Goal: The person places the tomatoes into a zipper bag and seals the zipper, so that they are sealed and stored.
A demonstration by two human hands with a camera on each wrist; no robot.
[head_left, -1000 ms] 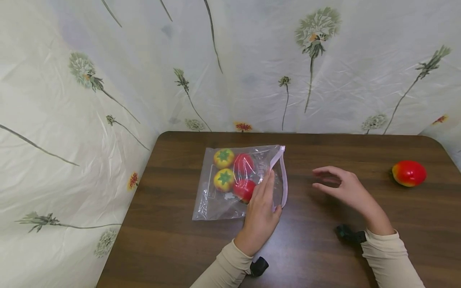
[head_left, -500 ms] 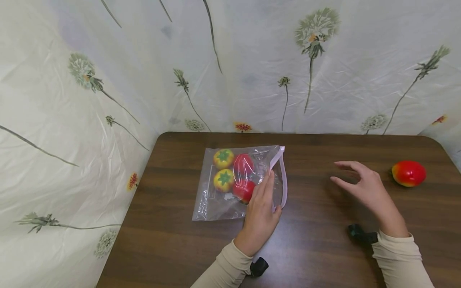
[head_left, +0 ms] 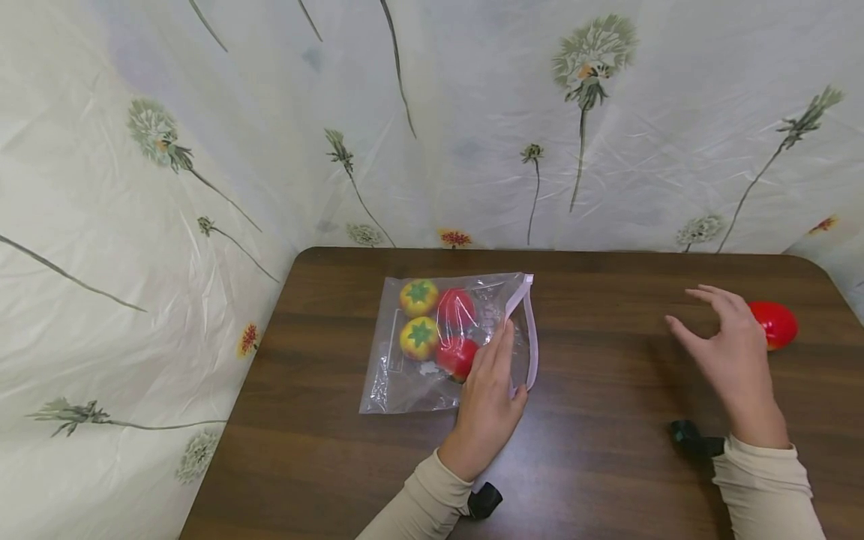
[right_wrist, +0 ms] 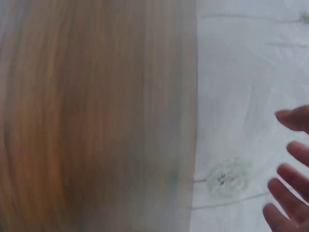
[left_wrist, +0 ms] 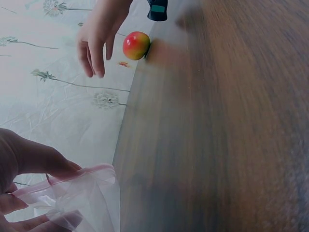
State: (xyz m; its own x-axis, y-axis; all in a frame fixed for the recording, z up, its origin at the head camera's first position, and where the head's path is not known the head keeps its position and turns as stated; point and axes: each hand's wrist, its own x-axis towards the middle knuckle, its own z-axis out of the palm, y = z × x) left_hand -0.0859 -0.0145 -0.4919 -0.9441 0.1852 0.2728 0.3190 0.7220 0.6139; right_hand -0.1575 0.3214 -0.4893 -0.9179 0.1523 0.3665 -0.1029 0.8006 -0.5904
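A clear zip bag [head_left: 405,386] lies flat on the table with its lilac-edged mouth gaping to the right. Inside are several red and yellow tomato-like fruits [head_left: 419,337], two showing green star-shaped calyxes. My left hand [head_left: 487,405] holds the bag by its mouth; in the left wrist view, the thumb lies on the pinkish rim [left_wrist: 99,169] and fingers show through the plastic. To the right, my right hand [head_left: 736,356] hovers with fingers spread and nothing held. It partly covers a loose red fruit [head_left: 779,325] in the head view; the left wrist view shows them apart.
The brown wooden table [head_left: 594,285] has rounded far corners. Behind and left of it hangs a pale sheet [head_left: 466,150] printed with dandelions. A dark wrist camera [head_left: 484,500] sits at the left cuff, another [head_left: 688,439] at the right.
My right hand has moved steadily to the right, up to beside the loose red fruit. The left hand, the bag and its fruits have stayed in place.
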